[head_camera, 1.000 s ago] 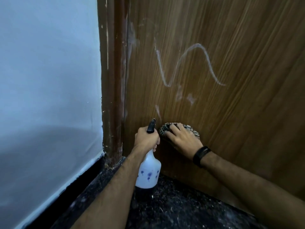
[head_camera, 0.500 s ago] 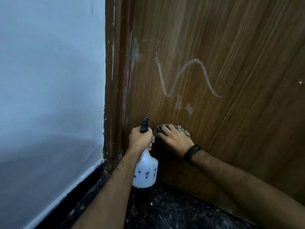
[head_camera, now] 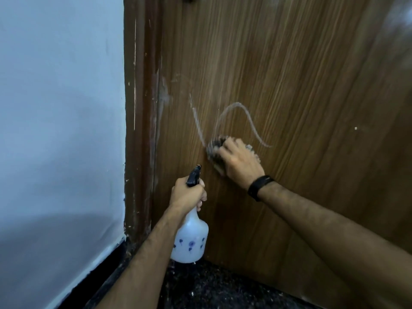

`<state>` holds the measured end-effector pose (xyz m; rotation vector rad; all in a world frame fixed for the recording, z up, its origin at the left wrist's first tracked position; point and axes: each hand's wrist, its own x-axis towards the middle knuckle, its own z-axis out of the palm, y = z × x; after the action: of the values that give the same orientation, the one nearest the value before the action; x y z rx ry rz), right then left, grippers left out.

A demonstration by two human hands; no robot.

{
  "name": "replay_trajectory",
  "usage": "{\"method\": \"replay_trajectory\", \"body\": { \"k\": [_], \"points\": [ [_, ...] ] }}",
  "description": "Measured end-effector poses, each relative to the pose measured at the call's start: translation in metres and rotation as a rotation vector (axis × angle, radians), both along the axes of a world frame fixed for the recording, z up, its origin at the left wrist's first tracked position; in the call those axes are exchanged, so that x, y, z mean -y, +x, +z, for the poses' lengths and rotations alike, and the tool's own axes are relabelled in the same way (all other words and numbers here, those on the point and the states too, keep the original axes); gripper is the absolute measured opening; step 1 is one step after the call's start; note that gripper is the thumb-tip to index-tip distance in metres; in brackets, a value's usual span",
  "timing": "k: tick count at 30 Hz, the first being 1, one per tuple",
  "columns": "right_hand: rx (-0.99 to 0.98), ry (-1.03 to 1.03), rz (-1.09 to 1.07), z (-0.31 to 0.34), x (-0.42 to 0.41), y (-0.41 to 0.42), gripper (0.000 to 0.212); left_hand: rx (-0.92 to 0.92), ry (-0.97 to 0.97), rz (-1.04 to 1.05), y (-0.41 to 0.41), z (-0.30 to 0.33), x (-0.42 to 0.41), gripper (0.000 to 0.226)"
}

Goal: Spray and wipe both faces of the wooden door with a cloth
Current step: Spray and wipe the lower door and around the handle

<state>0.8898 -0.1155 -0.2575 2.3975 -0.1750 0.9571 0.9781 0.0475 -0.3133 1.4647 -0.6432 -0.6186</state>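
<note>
The wooden door (head_camera: 301, 90) fills the right of the view, with a white wavy streak (head_camera: 243, 112) across its lower face. My right hand (head_camera: 240, 162) presses a dark checked cloth (head_camera: 215, 149) against the door at the streak's lower end; the cloth looks blurred. Lower left of it, my left hand (head_camera: 188, 194) grips the neck of a white spray bottle (head_camera: 191, 239) with blue flower marks and a black nozzle pointing up. A black band sits on my right wrist.
A dark brown door frame (head_camera: 139, 130) with chipped paint runs down left of the door. A pale blue wall (head_camera: 60, 130) with a black skirting lies further left. Dark speckled floor (head_camera: 211, 288) is below.
My right hand has slid the cloth up the door and a little right, from beside the bottle's nozzle to the streak. The left hand and bottle have stayed low; the view has shifted.
</note>
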Motion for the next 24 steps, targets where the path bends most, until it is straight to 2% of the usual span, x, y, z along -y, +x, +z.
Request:
{"method": "replay_trajectory", "body": {
  "k": [3, 5, 7, 10, 12, 14, 16, 19, 21, 24],
  "points": [
    [-0.254, -0.047, 0.004, -0.036, 0.004, -0.007, 0.047, 0.016, -0.018, 0.001, -0.002, 0.014, -0.002, 0.020],
    [-0.329, -0.037, -0.037, -0.041, 0.005, -0.013, 0.053, 0.026, -0.027, 0.009, -0.004, 0.019, -0.003, 0.019],
    [-0.275, -0.039, -0.064, -0.031, 0.002, -0.014, 0.052, 0.037, -0.038, -0.010, -0.006, 0.019, -0.006, 0.019],
    [0.008, -0.003, -0.083, 0.004, -0.011, -0.003, 0.036, 0.034, -0.034, -0.033, -0.008, 0.016, -0.008, 0.021],
    [0.078, 0.066, -0.064, 0.024, -0.018, 0.005, 0.035, 0.028, -0.021, -0.043, -0.010, 0.014, -0.008, 0.021],
    [0.036, 0.041, -0.045, 0.025, -0.015, 0.006, 0.039, 0.056, 0.000, -0.062, -0.011, 0.016, -0.008, 0.020],
    [-0.100, -0.037, -0.015, 0.008, -0.005, -0.013, 0.041, 0.100, 0.027, -0.108, -0.012, 0.020, -0.007, 0.020],
    [-0.246, -0.068, 0.028, -0.029, 0.018, -0.062, 0.033, 0.117, 0.057, -0.163, -0.016, 0.029, -0.004, 0.024],
    [-0.202, -0.039, 0.008, -0.037, 0.028, -0.090, 0.033, 0.128, 0.070, -0.208, -0.020, 0.038, 0.000, 0.026],
    [-0.035, 0.002, 0.010, -0.019, 0.037, -0.109, 0.035, 0.188, 0.108, -0.276, -0.024, 0.057, 0.006, 0.027]
  ]
}}
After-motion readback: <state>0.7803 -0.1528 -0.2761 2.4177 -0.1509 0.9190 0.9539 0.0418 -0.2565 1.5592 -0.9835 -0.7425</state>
